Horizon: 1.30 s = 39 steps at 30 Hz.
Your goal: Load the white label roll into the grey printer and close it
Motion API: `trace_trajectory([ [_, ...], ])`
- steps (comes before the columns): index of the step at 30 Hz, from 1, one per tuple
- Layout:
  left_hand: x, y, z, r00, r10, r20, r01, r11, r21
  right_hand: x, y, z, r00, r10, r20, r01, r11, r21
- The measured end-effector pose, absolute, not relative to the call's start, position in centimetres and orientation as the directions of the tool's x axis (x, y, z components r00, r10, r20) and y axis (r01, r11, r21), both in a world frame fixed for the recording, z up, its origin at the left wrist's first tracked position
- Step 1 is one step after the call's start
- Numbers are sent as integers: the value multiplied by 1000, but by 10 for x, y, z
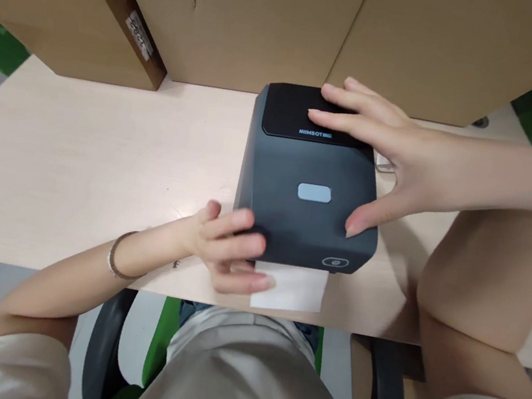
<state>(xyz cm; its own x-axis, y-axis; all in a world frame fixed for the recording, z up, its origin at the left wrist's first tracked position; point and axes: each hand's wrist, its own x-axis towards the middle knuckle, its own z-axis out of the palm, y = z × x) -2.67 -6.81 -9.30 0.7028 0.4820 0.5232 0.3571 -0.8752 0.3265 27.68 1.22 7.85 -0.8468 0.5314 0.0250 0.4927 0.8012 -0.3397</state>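
Observation:
A dark grey label printer (288, 216) with a black top panel and a light blue button stands on the pale wooden table (103, 157). White paper (290, 289) sticks out from under its front edge. My right hand (393, 138) lies spread over the printer's right side, fingertips on the black panel and thumb near the front right corner. At the front left corner is my left hand (234, 248), fingers apart and slightly blurred, with one fingertip by the paper's left edge. Nothing shows between its fingers.
Large cardboard boxes (252, 19) stand along the table's back edge. A smaller box (44, 16) with a written label is at the back left. Part of a white object (384, 163) shows beneath my right hand. Chair armrests (105, 342) flank my body.

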Motion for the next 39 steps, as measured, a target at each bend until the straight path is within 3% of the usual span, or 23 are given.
trace_trajectory([
  [2, -35, -71, -75, 678, 342, 651, 296, -937, 184, 278, 11, 72, -862, 502, 71, 455, 828, -329],
  [5, -38, -70, -47, 683, 190, 705, 227, -973, 42, 277, 7, 66, -858, 501, 114, 443, 833, -331],
  [11, -19, -69, -27, 754, 325, 571, 262, -946, 192, 269, -10, 73, -811, 579, 79, 528, 784, -325],
  [17, -19, -70, -31, 758, 260, 598, 203, -966, 163, 269, -11, 78, -833, 549, 67, 506, 806, -307],
  [23, -24, -69, -31, 640, 90, 763, 139, -990, 1, 269, -15, 77, -836, 543, 76, 505, 817, -279],
  [28, -31, -67, -34, 628, 25, 778, 175, -978, -110, 253, -45, 67, -846, 515, 139, 494, 854, -163],
  [34, -32, -67, -53, 764, 317, 562, 278, -948, 157, 228, -78, 59, -833, 523, 180, 530, 848, -13],
  [36, -27, -67, -60, 754, 288, 590, 231, -958, 172, 224, -83, 60, -830, 528, 182, 541, 840, 29],
  [39, -24, -68, -74, 660, 128, 740, 60, -991, 117, 219, -89, 66, -836, 519, 178, 537, 840, 76],
])
